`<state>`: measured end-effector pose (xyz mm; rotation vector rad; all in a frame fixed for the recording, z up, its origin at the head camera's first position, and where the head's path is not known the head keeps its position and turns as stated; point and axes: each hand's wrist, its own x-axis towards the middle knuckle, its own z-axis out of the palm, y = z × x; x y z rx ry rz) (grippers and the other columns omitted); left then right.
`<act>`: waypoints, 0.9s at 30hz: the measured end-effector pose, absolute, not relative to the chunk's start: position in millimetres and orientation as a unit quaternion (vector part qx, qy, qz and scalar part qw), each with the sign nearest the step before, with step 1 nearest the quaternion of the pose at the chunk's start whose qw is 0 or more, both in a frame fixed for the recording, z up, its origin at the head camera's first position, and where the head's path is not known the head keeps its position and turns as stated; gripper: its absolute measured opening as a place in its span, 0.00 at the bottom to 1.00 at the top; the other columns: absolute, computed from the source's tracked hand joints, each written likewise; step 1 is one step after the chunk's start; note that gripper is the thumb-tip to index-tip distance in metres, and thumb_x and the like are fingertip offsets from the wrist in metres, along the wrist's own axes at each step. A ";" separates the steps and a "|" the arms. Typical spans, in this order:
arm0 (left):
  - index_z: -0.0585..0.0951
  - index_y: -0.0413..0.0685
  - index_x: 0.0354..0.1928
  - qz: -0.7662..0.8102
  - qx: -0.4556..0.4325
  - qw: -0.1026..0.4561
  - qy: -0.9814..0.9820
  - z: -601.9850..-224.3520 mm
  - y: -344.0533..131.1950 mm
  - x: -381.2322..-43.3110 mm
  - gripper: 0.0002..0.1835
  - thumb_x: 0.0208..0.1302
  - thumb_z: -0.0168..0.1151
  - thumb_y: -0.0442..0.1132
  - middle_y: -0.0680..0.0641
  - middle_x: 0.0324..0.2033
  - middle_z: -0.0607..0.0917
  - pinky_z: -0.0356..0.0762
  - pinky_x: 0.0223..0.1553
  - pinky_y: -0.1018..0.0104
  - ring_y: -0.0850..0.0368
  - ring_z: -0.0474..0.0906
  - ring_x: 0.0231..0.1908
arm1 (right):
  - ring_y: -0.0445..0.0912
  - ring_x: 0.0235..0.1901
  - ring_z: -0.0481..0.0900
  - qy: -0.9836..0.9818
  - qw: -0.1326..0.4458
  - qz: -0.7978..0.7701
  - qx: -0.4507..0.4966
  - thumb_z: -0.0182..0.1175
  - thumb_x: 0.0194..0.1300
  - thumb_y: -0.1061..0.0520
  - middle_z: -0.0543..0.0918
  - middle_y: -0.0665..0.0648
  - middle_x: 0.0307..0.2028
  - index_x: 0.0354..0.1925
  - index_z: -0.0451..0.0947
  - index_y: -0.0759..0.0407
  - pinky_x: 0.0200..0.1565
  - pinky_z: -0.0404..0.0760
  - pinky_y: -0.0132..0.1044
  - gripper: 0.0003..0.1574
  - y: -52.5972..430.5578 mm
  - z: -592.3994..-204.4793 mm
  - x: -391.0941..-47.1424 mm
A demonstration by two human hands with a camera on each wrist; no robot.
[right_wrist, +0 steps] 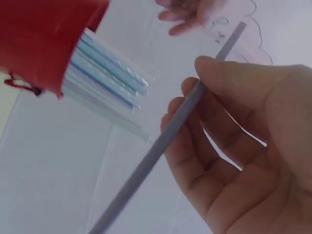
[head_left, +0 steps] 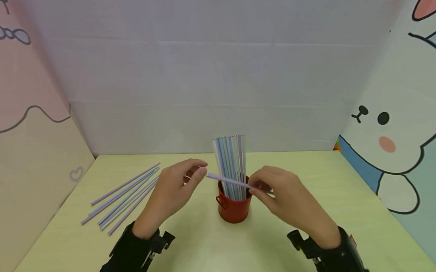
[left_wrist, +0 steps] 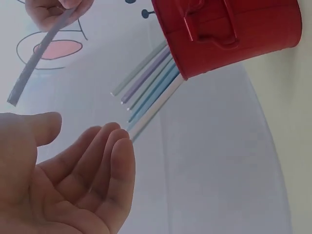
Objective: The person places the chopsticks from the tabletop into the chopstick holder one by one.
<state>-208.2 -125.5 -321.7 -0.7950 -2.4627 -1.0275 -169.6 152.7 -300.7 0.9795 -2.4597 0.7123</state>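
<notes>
My right hand (head_left: 284, 192) pinches a purple straw (right_wrist: 161, 141) between thumb and fingertips. In the head view this straw slants across the front of the straws standing in a small red bucket (head_left: 234, 210). My left hand (head_left: 176, 188) is to the left of the bucket, with its thumb close to the straw's far end. In the left wrist view the left fingers (left_wrist: 122, 165) are loosely bent, and a gap separates them from the thumb; nothing lies between them. Blue, green, white and purple straws (head_left: 230, 164) stand upright in the bucket.
Several more straws (head_left: 127, 198) lie spread slantwise on the light yellow table (head_left: 208, 258), left of the left forearm. A pale cloth wall (head_left: 216, 87) rises behind the table, with printed cartoon panels on both sides. A wire handle (head_left: 220, 201) hangs at the bucket's side.
</notes>
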 end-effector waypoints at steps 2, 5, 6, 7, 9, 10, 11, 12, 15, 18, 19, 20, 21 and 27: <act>0.77 0.58 0.55 -0.389 -0.269 0.157 -0.867 -329.4 -124.6 -213.3 0.18 0.69 0.55 0.55 0.61 0.39 0.82 0.80 0.39 0.66 0.68 0.77 0.37 | 0.32 0.31 0.74 -0.870 0.221 0.275 0.345 0.69 0.57 0.62 0.77 0.40 0.34 0.38 0.78 0.49 0.32 0.79 0.28 0.13 159.0 -295.0 -170.3; 0.72 0.59 0.61 -0.410 -0.255 0.117 -0.868 -342.8 -118.0 -218.6 0.27 0.64 0.57 0.61 0.59 0.46 0.80 0.79 0.44 0.63 0.65 0.76 0.43 | 0.34 0.32 0.77 -0.847 0.262 0.326 0.330 0.69 0.56 0.63 0.79 0.41 0.35 0.40 0.78 0.49 0.35 0.80 0.28 0.15 164.0 -290.3 -172.5; 0.70 0.58 0.62 -0.416 -0.250 0.100 -0.869 -348.1 -114.7 -219.9 0.31 0.62 0.59 0.63 0.58 0.49 0.79 0.78 0.45 0.63 0.64 0.76 0.45 | 0.35 0.32 0.78 -0.836 0.273 0.351 0.322 0.69 0.56 0.64 0.79 0.42 0.35 0.41 0.78 0.50 0.36 0.80 0.29 0.15 164.5 -289.9 -173.6; 0.68 0.58 0.64 -0.421 -0.243 0.082 -0.870 -353.6 -110.8 -221.3 0.34 0.59 0.60 0.65 0.57 0.51 0.77 0.77 0.46 0.63 0.63 0.75 0.46 | 0.37 0.33 0.79 -0.823 0.283 0.380 0.314 0.68 0.56 0.65 0.80 0.44 0.35 0.41 0.78 0.51 0.38 0.81 0.30 0.16 164.5 -290.2 -174.8; 0.66 0.56 0.66 -0.435 -0.231 0.046 -0.869 -363.8 -102.2 -222.7 0.42 0.53 0.64 0.67 0.55 0.56 0.74 0.76 0.48 0.60 0.59 0.73 0.49 | 0.41 0.34 0.80 -0.799 0.295 0.434 0.293 0.67 0.56 0.67 0.81 0.46 0.36 0.42 0.78 0.53 0.42 0.81 0.31 0.16 163.3 -292.3 -177.2; 0.64 0.56 0.67 -0.442 -0.225 0.029 -0.868 -368.7 -98.1 -223.1 0.45 0.50 0.66 0.67 0.54 0.58 0.73 0.76 0.49 0.58 0.56 0.73 0.51 | 0.43 0.35 0.80 -0.787 0.295 0.463 0.282 0.66 0.57 0.68 0.81 0.48 0.37 0.43 0.78 0.54 0.44 0.80 0.33 0.16 162.6 -294.2 -178.6; 0.63 0.56 0.67 -0.450 -0.220 0.015 -0.866 -373.5 -94.1 -223.4 0.48 0.47 0.68 0.68 0.53 0.59 0.71 0.75 0.50 0.57 0.54 0.72 0.52 | 0.44 0.36 0.81 -0.775 0.292 0.491 0.270 0.65 0.58 0.68 0.81 0.49 0.37 0.43 0.78 0.55 0.45 0.80 0.34 0.16 161.8 -296.1 -180.0; 0.63 0.56 0.67 -0.456 -0.219 0.007 -0.863 -378.1 -90.3 -223.9 0.49 0.45 0.69 0.68 0.54 0.59 0.71 0.75 0.50 0.56 0.54 0.71 0.53 | 0.46 0.36 0.81 -0.764 0.289 0.516 0.259 0.65 0.58 0.69 0.81 0.50 0.37 0.43 0.78 0.56 0.46 0.80 0.36 0.15 161.1 -298.2 -181.7; 0.62 0.58 0.67 -0.467 -0.230 -0.003 -0.854 -389.2 -81.4 -225.2 0.51 0.41 0.73 0.66 0.56 0.57 0.70 0.74 0.51 0.53 0.56 0.69 0.54 | 0.51 0.37 0.81 -0.731 0.270 0.586 0.224 0.63 0.61 0.67 0.80 0.55 0.38 0.44 0.76 0.58 0.46 0.80 0.39 0.13 158.6 -304.8 -187.1; 0.62 0.59 0.66 -0.467 -0.253 0.000 -0.847 -396.5 -76.8 -226.7 0.50 0.42 0.75 0.62 0.58 0.56 0.71 0.74 0.52 0.53 0.61 0.68 0.53 | 0.55 0.38 0.80 -0.711 0.257 0.623 0.201 0.62 0.63 0.64 0.80 0.59 0.37 0.45 0.75 0.61 0.45 0.81 0.40 0.12 155.5 -311.6 -193.1; 0.62 0.59 0.67 -0.465 -0.258 -0.001 -0.847 -398.2 -76.0 -226.9 0.49 0.42 0.75 0.61 0.58 0.56 0.71 0.74 0.52 0.53 0.61 0.68 0.53 | 0.56 0.38 0.80 -0.708 0.256 0.629 0.196 0.62 0.63 0.63 0.80 0.59 0.37 0.45 0.74 0.61 0.44 0.81 0.40 0.12 154.1 -313.6 -194.7; 0.62 0.58 0.67 -0.464 -0.262 -0.002 -0.846 -399.6 -75.8 -227.1 0.49 0.43 0.75 0.60 0.58 0.56 0.71 0.74 0.51 0.54 0.60 0.68 0.53 | 0.56 0.38 0.80 -0.706 0.257 0.631 0.193 0.62 0.63 0.63 0.81 0.59 0.37 0.46 0.74 0.61 0.44 0.81 0.40 0.12 153.1 -315.6 -196.4; 0.62 0.58 0.67 -0.462 -0.265 -0.004 -0.846 -400.7 -75.7 -227.1 0.49 0.44 0.76 0.58 0.58 0.56 0.72 0.74 0.51 0.55 0.60 0.69 0.53 | 0.56 0.37 0.80 -0.706 0.259 0.632 0.190 0.62 0.63 0.62 0.81 0.59 0.37 0.46 0.74 0.61 0.44 0.81 0.40 0.12 152.3 -317.3 -197.8; 0.63 0.58 0.66 -0.461 -0.261 -0.011 -0.848 -404.2 -76.9 -226.3 0.47 0.44 0.76 0.57 0.59 0.54 0.73 0.75 0.49 0.62 0.62 0.70 0.50 | 0.54 0.33 0.80 -0.687 0.288 0.638 0.194 0.62 0.62 0.67 0.80 0.61 0.36 0.46 0.73 0.67 0.41 0.82 0.40 0.13 148.7 -318.7 -198.7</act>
